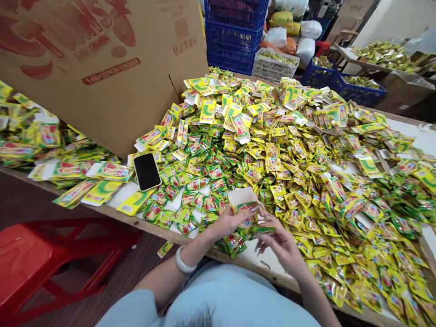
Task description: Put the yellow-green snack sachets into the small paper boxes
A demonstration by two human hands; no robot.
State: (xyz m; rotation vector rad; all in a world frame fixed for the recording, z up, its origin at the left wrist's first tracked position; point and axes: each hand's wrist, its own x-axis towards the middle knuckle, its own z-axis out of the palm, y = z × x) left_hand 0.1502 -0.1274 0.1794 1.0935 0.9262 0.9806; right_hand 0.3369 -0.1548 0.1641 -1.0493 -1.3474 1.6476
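One phone beside heaped sachets

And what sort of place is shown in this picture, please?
Probably a small packing workshop: many sachets lie heaped in bulk, a big printed carton stands beside them, and blue crates are stacked behind.

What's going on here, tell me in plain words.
A person is at a table heaped with small packets and little cartons. The left hand holds a small carton with a white flap raised. The right hand is close beside it, at a green packet; whether it grips that packet is hard to tell. A phone lies off to the left, near a large cardboard box.
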